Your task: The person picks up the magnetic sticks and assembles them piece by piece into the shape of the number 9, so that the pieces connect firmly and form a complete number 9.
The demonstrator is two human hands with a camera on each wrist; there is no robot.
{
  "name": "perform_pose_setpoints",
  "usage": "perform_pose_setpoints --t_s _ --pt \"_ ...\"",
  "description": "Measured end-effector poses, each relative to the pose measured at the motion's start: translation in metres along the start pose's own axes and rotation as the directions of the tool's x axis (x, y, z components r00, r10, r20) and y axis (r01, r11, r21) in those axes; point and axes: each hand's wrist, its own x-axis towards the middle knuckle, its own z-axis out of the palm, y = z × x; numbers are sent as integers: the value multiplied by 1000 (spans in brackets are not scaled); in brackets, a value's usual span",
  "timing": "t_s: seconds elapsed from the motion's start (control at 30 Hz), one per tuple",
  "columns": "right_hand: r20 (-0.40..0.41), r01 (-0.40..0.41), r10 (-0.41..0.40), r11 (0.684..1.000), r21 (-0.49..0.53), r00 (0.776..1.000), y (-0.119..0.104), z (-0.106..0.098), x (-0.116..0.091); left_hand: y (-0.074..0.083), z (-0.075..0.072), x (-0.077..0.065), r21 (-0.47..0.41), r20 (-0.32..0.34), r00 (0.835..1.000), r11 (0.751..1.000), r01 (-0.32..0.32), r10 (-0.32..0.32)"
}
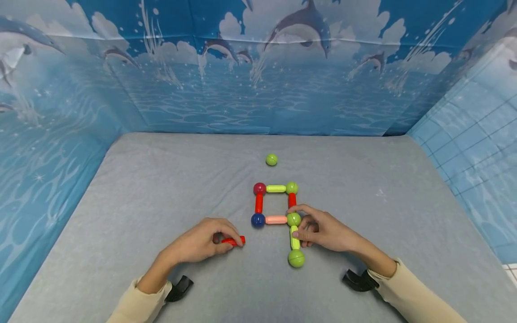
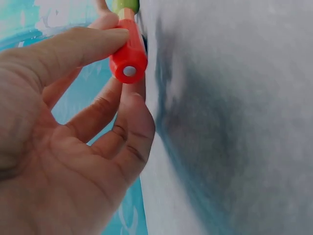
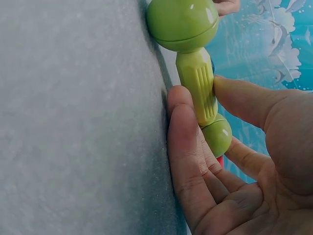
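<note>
My left hand [image 1: 203,240] pinches a short red magnetic rod [image 1: 233,242] between thumb and fingers, low over the table; its metal-tipped end faces the left wrist view. My right hand [image 1: 329,231] holds a yellow-green rod [image 3: 198,88] between thumb and fingers. That rod joins a near green ball [image 1: 296,258] to the green corner ball [image 1: 293,219] of a flat square. The other corners are a crimson ball [image 1: 260,189], a green ball [image 1: 292,188] and a blue ball [image 1: 258,220]. Yellow-green, red and pink rods [image 1: 276,220] form the sides. The right index finger overlaps the right-side red rod [image 1: 292,199].
A loose green ball [image 1: 271,159] lies beyond the square. Grey cloth [image 1: 169,179] covers the table. Blue dolphin-print sheets [image 1: 258,103] hang behind it and along both sides. Black straps [image 1: 180,288] sit at both wrists.
</note>
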Motion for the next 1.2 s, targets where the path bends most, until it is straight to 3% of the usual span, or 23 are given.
perform_pose_setpoints --t_s 0.33,0.53,1.2 --pt "-1 -13 13 1000 -2 1000 1 -2 0 16 9 16 -18 15 1000 999 -28 28" --pt "-6 -4 3 1000 -13 1000 0 -3 1 26 18 29 -19 57 997 998 -56 57" --pt "-18 23 -23 999 -27 1000 6 -1 0 40 52 55 22 164 977 990 -138 133"
